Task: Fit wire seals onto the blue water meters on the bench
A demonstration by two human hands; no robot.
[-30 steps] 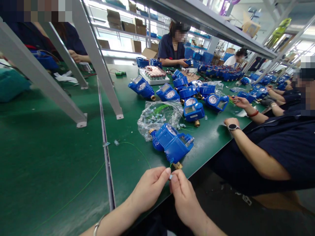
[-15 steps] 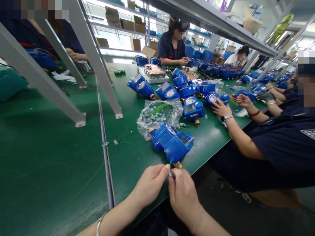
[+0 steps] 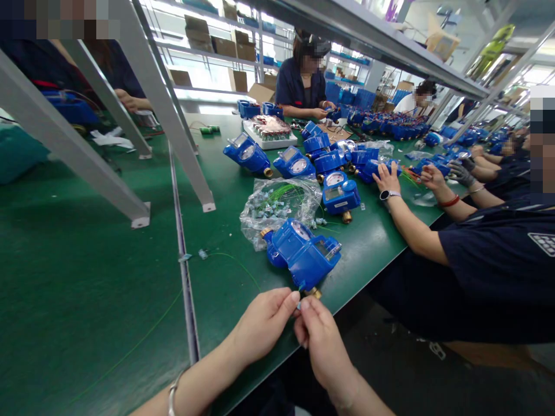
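A blue water meter (image 3: 288, 248) with brass end fittings lies on the green table in front of me. At its near end, my left hand (image 3: 260, 323) is closed in a pinch on a thin green seal wire (image 3: 300, 288) beside the meter's corner. Close against it, my right hand (image 3: 325, 344) pinches a small light-blue seal (image 3: 299, 306), mostly covered by the fingertips. Left of the meter, a loose seal (image 3: 203, 253) with a curved green wire rests on the table. Just behind the meter lies a clear plastic bag (image 3: 251, 222) of light-blue seals and green wires.
More blue meters (image 3: 340, 193) stand behind the bag, near a white tray (image 3: 277, 143) of small parts. Metal posts (image 3: 169, 110) rise at left, by a table seam (image 3: 187, 306). At right, a co-worker's hand (image 3: 387, 178) touches a meter; other people sit farther back.
My right hand has shifted and turned slightly, its fingers now pinched nearer my left fingertips. My left hand and the meter stay nearly in place. The co-worker's hand has lifted a little over its meter.
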